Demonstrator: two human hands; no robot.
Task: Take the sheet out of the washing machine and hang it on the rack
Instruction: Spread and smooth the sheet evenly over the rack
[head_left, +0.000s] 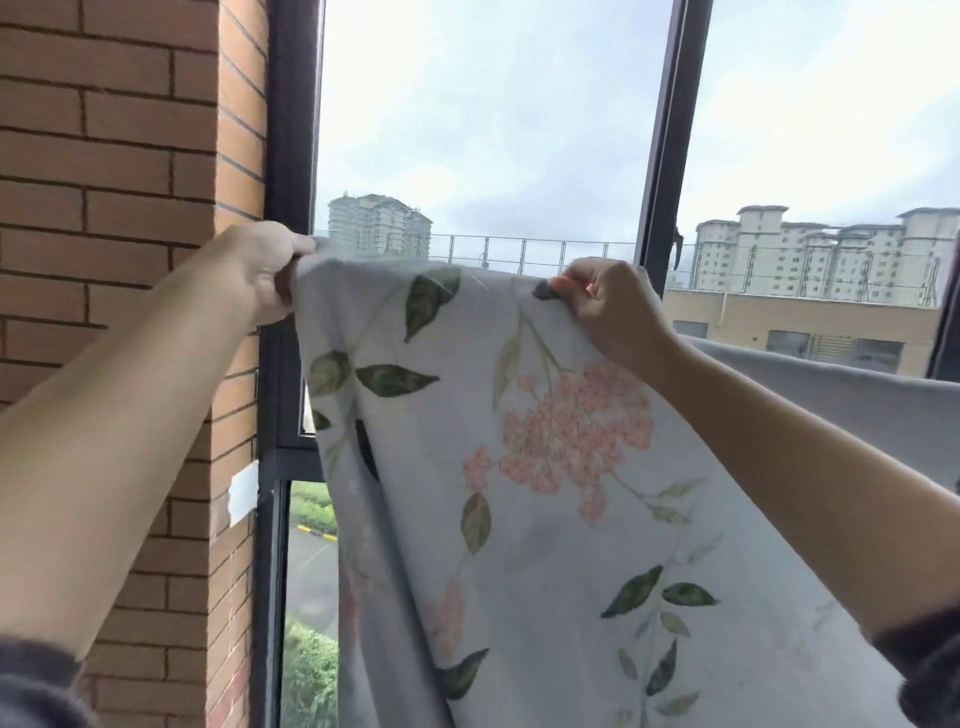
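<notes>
- While the sheet (519, 467) is held up before the window (467, 130), its top edge is gripped at two points: the left hand (260, 270) is closed on the corner next to the brick wall (104, 208), and the right hand (613, 306) pinches the hem further along with curled fingers (566, 285).
- The sheet is out of the machine and hangs from both grips, with its floral side towards the camera. The rack is not plainly seen.
- The step in hand is judged to be spreading the edge for hanging. It would be done well if the hem is kept taut and level between the hands, laid evenly over the bar, and the loose length is kept from bunching.
- A grey cloth (831, 395) runs off to the right. Whether it is more of the sheet cannot be told.
- No worktop is shown. A dark frame (657, 156) divides the glass, and tower blocks (821, 254) are seen beyond.
</notes>
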